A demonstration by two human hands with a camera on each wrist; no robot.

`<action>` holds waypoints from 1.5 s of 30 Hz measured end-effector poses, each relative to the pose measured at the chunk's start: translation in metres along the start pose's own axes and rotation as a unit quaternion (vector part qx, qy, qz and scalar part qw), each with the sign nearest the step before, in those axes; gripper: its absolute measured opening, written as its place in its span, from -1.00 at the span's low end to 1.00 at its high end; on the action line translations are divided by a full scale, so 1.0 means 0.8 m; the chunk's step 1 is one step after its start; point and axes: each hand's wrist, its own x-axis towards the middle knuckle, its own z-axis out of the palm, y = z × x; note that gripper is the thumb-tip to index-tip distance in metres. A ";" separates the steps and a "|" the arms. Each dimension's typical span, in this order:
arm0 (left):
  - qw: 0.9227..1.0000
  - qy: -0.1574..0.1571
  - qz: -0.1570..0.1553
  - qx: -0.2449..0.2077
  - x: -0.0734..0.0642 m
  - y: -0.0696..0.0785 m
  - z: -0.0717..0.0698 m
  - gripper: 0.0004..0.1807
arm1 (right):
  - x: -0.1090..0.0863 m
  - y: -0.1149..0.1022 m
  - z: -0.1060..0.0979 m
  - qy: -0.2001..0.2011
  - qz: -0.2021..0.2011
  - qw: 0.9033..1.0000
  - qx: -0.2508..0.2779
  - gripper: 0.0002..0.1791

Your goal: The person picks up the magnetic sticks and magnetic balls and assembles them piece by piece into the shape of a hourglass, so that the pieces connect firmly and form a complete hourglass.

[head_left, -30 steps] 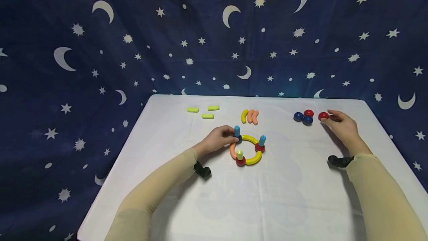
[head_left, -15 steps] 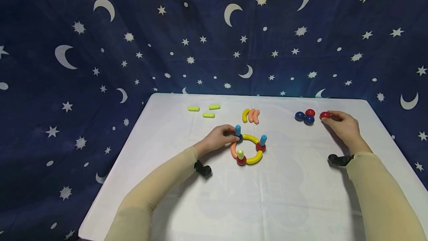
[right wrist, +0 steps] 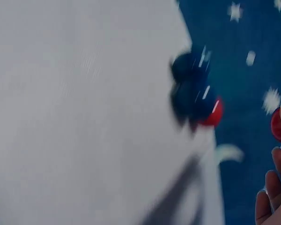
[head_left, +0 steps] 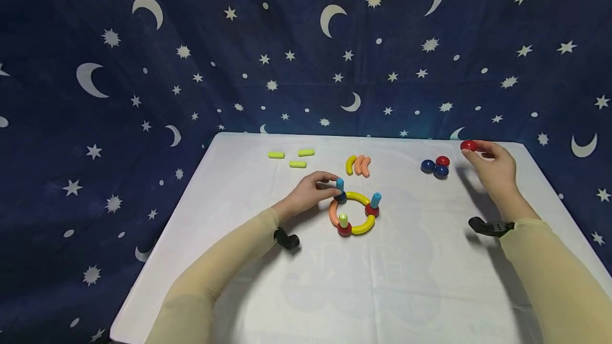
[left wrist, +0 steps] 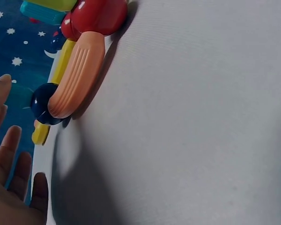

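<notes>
My left hand (head_left: 311,194) is beside a short blue rod (head_left: 340,184) standing on a dark blue ball (head_left: 341,198); its thumb and forefinger lie close around the rod, the other fingers loosely spread in the left wrist view. That ball belongs to a ring of curved yellow rods (head_left: 363,225), a curved orange rod (head_left: 333,211) and red balls (head_left: 344,229), with upright blue and green rods on the balls. At the far right my right hand (head_left: 494,169) pinches a red ball (head_left: 469,145) above the table. In the right wrist view this ball (right wrist: 279,126) is partly cut off.
Two dark blue balls (head_left: 441,172) and a red ball (head_left: 442,161) lie together left of my right hand. Behind the ring lie a curved yellow rod (head_left: 351,165), two curved orange rods (head_left: 365,166) and three short green rods (head_left: 297,164). A star-patterned cloth hangs behind the white table (head_left: 406,291).
My right hand has lifted the red ball off the table, up and slightly right. My left hand has drawn slightly up and left from the dark blue ball; the ring has stayed put.
</notes>
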 end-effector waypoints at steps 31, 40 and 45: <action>0.999 0.020 0.012 -0.048 0.006 0.005 0.012 -0.65 | -0.084 -0.175 0.175 -0.396 -0.175 0.900 0.042 -0.49; 0.998 0.015 0.010 -0.059 0.002 0.008 0.011 -0.65 | -0.087 -0.172 0.178 -0.397 -0.181 0.899 0.050 -0.50; 0.998 0.017 0.009 -0.058 0.002 0.005 0.012 -0.66 | -0.088 -0.168 0.176 -0.400 -0.177 0.897 0.059 -0.43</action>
